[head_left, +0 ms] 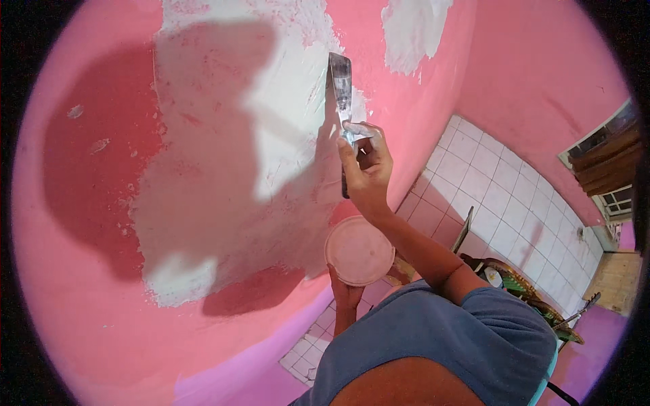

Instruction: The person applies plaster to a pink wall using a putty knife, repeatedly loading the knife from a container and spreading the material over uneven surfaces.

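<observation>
My right hand (366, 170) is closed around a putty knife (341, 81), its blade pointing up and its dark handle end showing below the fist. White smears mark the blade and my fingers. The blade stands close to a pink wall (81, 203) with a large white putty patch (291, 74); whether it touches cannot be told. Lower down, my left hand (347, 291) grips the edge of a round, pale plastic lid (359, 252) from below. Its flat face is turned towards me and looks bare.
A smaller putty patch (414, 34) lies farther right on the wall. White tiles (501, 176) cover an area to the right, near a window (613, 162). A cluttered patterned chair or rack (535, 298) stands beside my right arm. My shadow falls over the large patch.
</observation>
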The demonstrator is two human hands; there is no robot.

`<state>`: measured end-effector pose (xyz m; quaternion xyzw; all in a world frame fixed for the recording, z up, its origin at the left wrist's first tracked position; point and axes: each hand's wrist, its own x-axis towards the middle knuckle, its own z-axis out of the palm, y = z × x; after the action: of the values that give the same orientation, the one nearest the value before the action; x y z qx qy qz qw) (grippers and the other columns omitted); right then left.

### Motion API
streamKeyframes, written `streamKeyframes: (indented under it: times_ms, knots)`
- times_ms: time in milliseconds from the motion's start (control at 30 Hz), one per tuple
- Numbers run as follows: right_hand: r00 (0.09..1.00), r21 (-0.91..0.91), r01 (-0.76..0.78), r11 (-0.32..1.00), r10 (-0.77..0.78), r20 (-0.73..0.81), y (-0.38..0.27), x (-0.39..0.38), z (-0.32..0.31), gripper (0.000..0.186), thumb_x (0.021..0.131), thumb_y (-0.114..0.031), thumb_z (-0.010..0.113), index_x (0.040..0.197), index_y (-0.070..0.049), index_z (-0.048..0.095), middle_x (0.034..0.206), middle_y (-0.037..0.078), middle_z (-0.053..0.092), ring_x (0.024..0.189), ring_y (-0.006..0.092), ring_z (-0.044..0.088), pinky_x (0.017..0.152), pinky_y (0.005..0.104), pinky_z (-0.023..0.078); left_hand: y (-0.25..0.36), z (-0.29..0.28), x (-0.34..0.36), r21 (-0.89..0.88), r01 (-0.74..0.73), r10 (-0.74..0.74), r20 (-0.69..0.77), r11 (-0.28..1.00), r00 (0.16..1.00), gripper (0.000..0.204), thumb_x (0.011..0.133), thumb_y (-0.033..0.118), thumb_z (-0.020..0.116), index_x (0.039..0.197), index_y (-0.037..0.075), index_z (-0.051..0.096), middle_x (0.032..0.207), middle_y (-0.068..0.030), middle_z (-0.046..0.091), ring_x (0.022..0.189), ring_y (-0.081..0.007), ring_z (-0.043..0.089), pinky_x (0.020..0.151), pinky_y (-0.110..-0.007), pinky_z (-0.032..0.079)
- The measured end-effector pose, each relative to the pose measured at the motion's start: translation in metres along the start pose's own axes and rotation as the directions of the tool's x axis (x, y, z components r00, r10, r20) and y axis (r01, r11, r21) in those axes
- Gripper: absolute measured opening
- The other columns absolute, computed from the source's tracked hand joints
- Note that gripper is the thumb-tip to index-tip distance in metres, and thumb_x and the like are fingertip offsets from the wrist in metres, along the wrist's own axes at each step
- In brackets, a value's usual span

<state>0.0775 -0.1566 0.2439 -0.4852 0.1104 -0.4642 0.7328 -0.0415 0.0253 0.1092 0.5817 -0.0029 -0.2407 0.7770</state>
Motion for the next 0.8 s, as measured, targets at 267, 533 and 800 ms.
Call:
streamKeyframes:
  times_ms: [267, 533, 800]
  knots:
    - [0.985, -0.091, 0.173, 0.981, -0.172, 0.010, 0.010, -0.004, 0.020, 0.040, 0.082, -0.001, 0.064, 0.121, 0.000, 0.053, 0.106, 0.007, 0.050, 0.080, 0.0084, 0.049, 0.067, 0.0194, 0.044, 0.025, 0.015, -0.004, 0.019, 0.059, -0.056, -0.117, 0.998, 0.992, 0.096, 0.064, 0.025, 0.082, 0.136, 0.003, 0.023, 0.131, -0.0146, 0.043, 0.119, -0.0268, 0.044, 0.100, -0.039, 0.036]
    - [0.967, -0.219, 0.029, 0.975, 0.028, 0.252, 0.011, -0.060, 0.012, 0.045, 0.074, -0.002, 0.070, 0.116, -0.003, 0.055, 0.094, 0.005, 0.053, 0.067, 0.0068, 0.050, 0.060, 0.0213, 0.046, -0.015, -0.026, 0.003, -0.187, 0.079, -0.068, 0.065, 0.979, 0.996, 0.062, 0.092, 0.054, 0.036, 0.141, 0.016, 0.028, 0.142, -0.0077, 0.035, 0.129, -0.0282, 0.036, 0.105, -0.051, 0.031]
    - [0.974, -0.130, 0.153, 0.980, -0.127, 0.186, -0.008, -0.018, 0.001, 0.058, 0.074, -0.003, 0.071, 0.129, -0.007, 0.050, 0.092, 0.005, 0.051, 0.071, 0.0062, 0.050, 0.063, 0.0195, 0.046, -0.029, -0.038, 0.016, -0.599, 0.283, -0.266, 0.119, 0.749, 0.957, 0.062, 0.093, 0.054, 0.034, 0.141, 0.016, 0.025, 0.143, -0.0088, 0.033, 0.129, -0.0293, 0.036, 0.104, -0.051, 0.032]
